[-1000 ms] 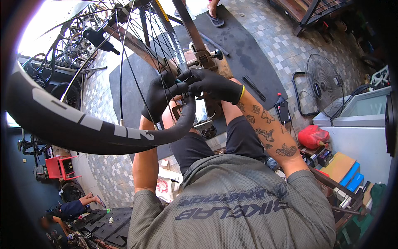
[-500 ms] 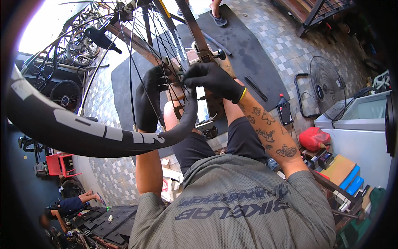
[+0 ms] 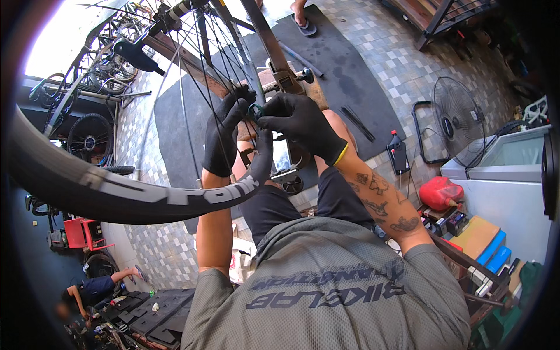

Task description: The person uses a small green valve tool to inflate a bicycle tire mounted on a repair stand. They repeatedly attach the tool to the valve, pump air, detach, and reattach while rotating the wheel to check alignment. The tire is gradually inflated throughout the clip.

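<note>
A black bicycle wheel (image 3: 116, 189) with pale lettering on its rim sits in a metal stand (image 3: 280, 58), its spokes crossing over my hands. My black-gloved right hand (image 3: 300, 125) pinches a small teal ring-like tool (image 3: 255, 110) at the spokes, just above the near part of the rim. Left of it, my gloved left hand (image 3: 221, 134) is closed among the spokes, fingertips curled beside the tool; what they grip is hidden. A clamp with a black knob (image 3: 305, 76) is on the stand beyond my right hand.
Parked bikes (image 3: 122, 41) line the upper left. A standing fan (image 3: 455, 116), red fuel can (image 3: 440, 192) and white chest freezer (image 3: 496, 192) are at right. Another person (image 3: 102, 289) crouches at lower left; someone's sandalled foot (image 3: 304, 23) stands on the dark mat (image 3: 350, 70).
My left hand shifted down, then back up beside the tool with its fingers curled. My right hand moved slightly down. The wheel has shifted a little, with some spokes now blurred.
</note>
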`<state>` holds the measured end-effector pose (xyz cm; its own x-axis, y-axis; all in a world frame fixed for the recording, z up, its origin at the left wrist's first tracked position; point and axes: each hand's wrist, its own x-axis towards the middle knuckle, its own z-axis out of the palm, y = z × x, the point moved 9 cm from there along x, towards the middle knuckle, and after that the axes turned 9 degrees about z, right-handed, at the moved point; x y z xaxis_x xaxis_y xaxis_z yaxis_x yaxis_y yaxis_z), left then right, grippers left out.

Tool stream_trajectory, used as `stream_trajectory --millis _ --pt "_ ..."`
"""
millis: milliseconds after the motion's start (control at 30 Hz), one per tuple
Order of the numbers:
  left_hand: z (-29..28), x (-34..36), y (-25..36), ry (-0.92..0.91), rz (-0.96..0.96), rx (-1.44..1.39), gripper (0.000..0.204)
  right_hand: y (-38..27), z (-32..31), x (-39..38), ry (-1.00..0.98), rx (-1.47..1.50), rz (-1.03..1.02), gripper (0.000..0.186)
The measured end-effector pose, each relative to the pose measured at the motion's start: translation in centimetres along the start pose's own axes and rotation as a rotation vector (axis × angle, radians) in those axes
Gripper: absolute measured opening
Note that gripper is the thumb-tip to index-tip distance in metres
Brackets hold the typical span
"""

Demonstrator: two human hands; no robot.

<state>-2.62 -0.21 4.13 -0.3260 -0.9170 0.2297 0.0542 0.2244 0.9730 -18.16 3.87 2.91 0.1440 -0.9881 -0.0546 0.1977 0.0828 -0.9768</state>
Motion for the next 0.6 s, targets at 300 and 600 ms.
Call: stream_trajectory --millis 300,600 --pt "-0.3 1.5 -0.3 -0.052 0.063 0.144 0.057 0.8 0.3 1.8 -0.074 -0.094 -0.066 0.020" --pt "-0.7 1.5 -0.6 -0.026 0.077 0.212 0.059 0.3 1.0 1.9 -0.174 0.004 -0.050 0.038"
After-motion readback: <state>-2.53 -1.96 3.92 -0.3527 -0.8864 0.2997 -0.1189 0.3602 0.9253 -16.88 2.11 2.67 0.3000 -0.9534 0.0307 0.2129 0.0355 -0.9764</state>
